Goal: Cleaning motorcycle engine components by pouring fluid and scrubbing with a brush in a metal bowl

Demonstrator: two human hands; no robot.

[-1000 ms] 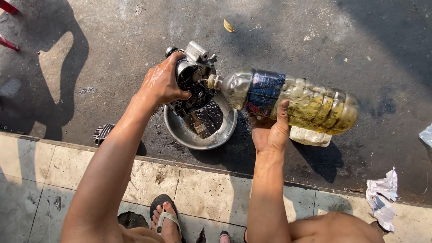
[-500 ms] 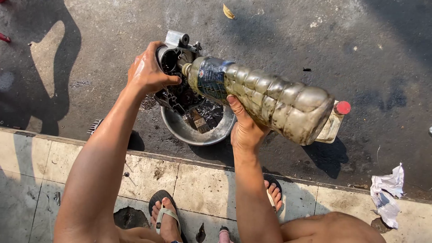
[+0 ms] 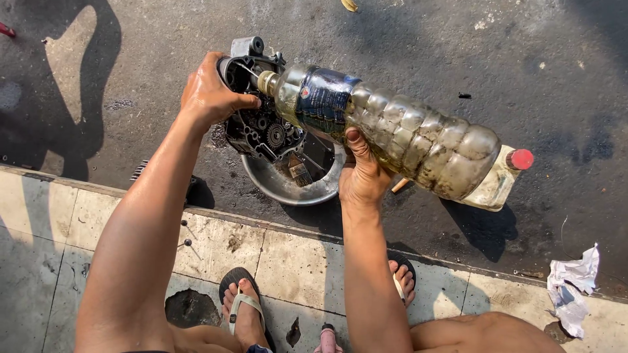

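My left hand [image 3: 210, 95] grips the top edge of a dark, greasy metal engine casing [image 3: 258, 124] with gears showing inside, held tilted over a round metal bowl [image 3: 278, 186]. My right hand [image 3: 363, 176] holds a large clear plastic bottle [image 3: 392, 134] with a dark label and yellowish liquid, tipped so its open mouth points at the casing. A paintbrush [image 3: 297, 167] lies in the bowl's dark liquid.
A second bottle with a red cap [image 3: 504, 176] lies on the asphalt behind the held bottle. Crumpled paper [image 3: 572, 287] is at the right. A ribbed metal part [image 3: 139, 171] sits by the tiled kerb [image 3: 288, 255]. My sandalled feet [image 3: 242, 307] rest on the tiles.
The casing and bottle have moved up and left over the bowl. The bottle's rear end has risen, so it tips further toward the casing, whose gears now face me.
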